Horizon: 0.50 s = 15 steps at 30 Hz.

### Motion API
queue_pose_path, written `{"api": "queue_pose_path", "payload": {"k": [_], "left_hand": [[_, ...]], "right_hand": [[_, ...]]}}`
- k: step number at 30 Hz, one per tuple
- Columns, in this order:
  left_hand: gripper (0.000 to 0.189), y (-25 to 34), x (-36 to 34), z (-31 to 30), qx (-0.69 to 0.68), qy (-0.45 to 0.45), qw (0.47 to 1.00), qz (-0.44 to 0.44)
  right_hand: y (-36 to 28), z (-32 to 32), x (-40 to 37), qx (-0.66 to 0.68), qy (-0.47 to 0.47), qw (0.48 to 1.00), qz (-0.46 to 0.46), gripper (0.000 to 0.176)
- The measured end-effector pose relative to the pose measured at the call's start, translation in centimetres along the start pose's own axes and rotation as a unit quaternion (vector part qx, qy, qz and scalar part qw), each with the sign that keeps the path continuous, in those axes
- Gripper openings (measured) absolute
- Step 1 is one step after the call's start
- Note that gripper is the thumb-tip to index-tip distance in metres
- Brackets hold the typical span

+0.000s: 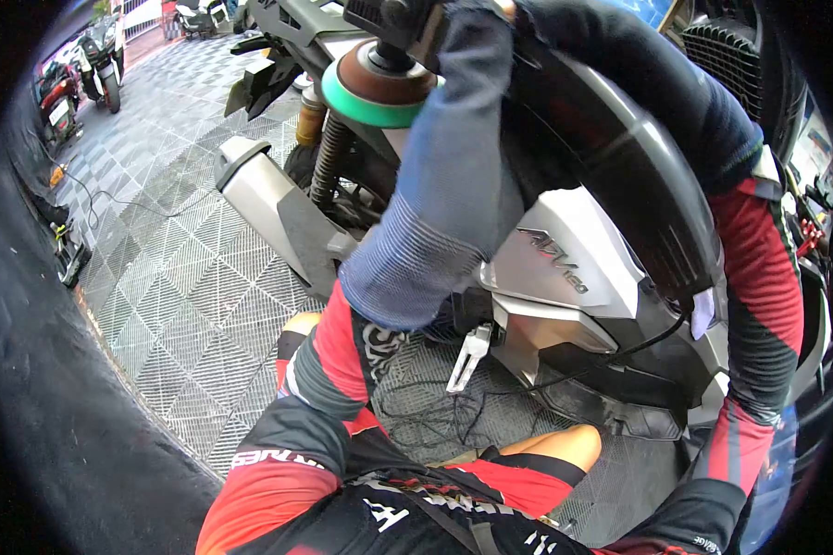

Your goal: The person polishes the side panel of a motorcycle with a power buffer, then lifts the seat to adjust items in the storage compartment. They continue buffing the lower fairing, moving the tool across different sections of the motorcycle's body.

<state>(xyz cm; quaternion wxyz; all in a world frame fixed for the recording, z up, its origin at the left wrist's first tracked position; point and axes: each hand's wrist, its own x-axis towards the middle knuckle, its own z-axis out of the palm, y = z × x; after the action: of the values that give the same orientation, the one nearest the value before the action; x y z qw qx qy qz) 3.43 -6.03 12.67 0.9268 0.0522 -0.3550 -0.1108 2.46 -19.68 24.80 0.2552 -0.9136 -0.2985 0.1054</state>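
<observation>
— Where's the polisher point(391, 23)?

— Up high, at the scooter's point(565, 268) rear. Its green pad point(379, 104) faces down, just above the shock spring point(327, 162).

— And the hands?

— The left hand point(433, 35), past a blue-grey sleeve point(444, 185), is at the polisher's head, but I can't tell its grip. The right hand is out of sight beyond a dark sleeve point(639, 65).

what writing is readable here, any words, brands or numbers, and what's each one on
"ADV 160": on the grey scooter side panel.
"...NER": white letters on the red jersey sleeve; the start is lost in a fold.
White marks on the black jersey front: too distorted to read.
Small white label at the lower right edge: too small to read.
</observation>
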Motion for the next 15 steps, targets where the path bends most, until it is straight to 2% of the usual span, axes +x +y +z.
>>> {"api": "queue_pose_path", "payload": {"k": [5,11,14,15], "left_hand": [[0.035,2.5,0.3,0.0,0.041,-0.021,0.999,0.020],[0.034,0.8,0.3,-0.7,0.106,-0.026,0.993,0.049],[0.033,-2.0,-0.4,-0.8,0.247,-0.041,0.959,0.132],[0.033,-3.1,-0.6,-0.8,0.351,-0.051,0.912,0.206]], "right_hand": [[-1.3,0.3,1.7,-0.006,0.001,1.000,0.011,0.049],[-1.7,0.0,1.3,0.003,0.027,0.999,0.046,0.050],[-1.2,0.0,-0.5,0.023,0.061,0.994,0.089,0.051],[-1.1,0.0,-1.3,0.031,0.073,0.991,0.103,0.051]]}}
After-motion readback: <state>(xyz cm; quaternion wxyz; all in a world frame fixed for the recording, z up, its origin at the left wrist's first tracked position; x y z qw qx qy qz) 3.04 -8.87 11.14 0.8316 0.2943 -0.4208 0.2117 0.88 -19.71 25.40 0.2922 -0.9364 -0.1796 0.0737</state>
